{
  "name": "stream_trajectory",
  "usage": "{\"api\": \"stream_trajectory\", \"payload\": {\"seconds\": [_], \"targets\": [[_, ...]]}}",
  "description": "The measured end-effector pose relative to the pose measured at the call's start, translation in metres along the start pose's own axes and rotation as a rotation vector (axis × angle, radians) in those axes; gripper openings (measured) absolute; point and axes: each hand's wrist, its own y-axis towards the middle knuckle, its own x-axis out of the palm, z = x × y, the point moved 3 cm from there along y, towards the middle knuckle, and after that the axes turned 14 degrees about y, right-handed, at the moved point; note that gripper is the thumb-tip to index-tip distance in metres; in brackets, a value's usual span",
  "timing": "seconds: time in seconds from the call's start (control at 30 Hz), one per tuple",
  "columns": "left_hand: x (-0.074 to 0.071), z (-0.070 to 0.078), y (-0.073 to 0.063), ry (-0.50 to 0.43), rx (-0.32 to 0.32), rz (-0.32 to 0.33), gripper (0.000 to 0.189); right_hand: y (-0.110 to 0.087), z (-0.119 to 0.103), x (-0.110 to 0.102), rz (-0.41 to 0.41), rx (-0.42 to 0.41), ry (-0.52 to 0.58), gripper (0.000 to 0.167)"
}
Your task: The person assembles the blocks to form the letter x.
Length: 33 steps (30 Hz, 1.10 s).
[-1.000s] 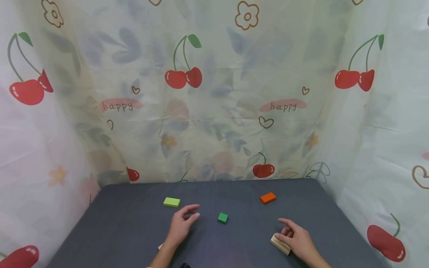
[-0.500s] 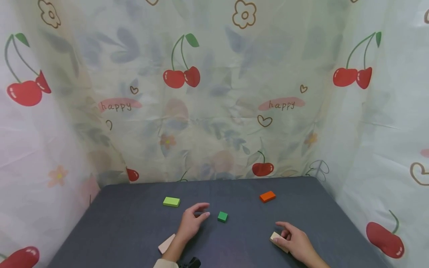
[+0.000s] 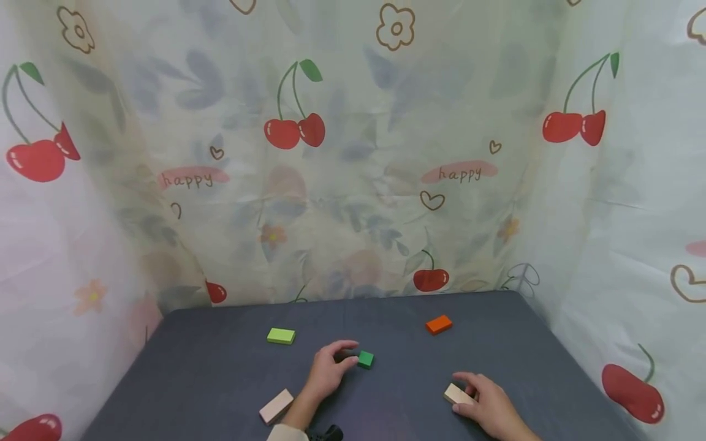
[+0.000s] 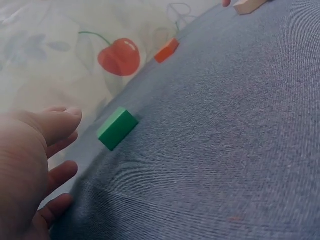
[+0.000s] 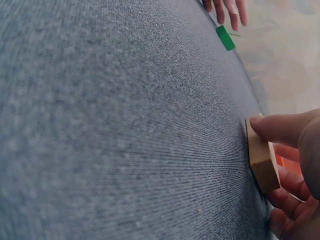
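My left hand (image 3: 328, 371) hovers just left of a small green block (image 3: 366, 359), fingers relaxed and thumb apart from them. In the left wrist view a gap shows between the fingertips and the green block (image 4: 117, 128), which lies on the dark cloth. At the right, my right hand (image 3: 489, 404) pinches a pale wooden block (image 3: 457, 395). The right wrist view has the thumb on one face of this wooden block (image 5: 261, 155) and fingers on its far side, with the block close to the cloth.
Behind the left wrist lies a pale pinkish block (image 3: 276, 407). Farther back are a lime-green block (image 3: 281, 335) and an orange block (image 3: 439, 324). A patterned curtain (image 3: 353, 153) encloses the dark table (image 3: 220, 361) at its back and sides.
My left hand has moved right to the green block, uncovering the pinkish block behind it. My right hand has lowered its fingers around the wooden block.
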Motion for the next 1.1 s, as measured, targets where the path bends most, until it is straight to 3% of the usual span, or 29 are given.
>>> {"api": "stream_trajectory", "payload": {"seconds": [0.23, 0.63, 1.1], "targets": [[0.007, -0.001, 0.001, 0.118, -0.009, -0.019, 0.029, -0.002, -0.002, 0.001, 0.023, -0.034, -0.034, 0.042], [0.013, 0.007, -0.002, 0.315, 0.033, 0.032, 0.028, 0.0, -0.01, 0.003, 0.023, -0.054, -0.068, 0.037], [0.015, 0.012, -0.003, 0.399, -0.019, 0.043, 0.025, 0.0, -0.014, 0.001, -0.009, -0.08, -0.108, 0.033]]}}
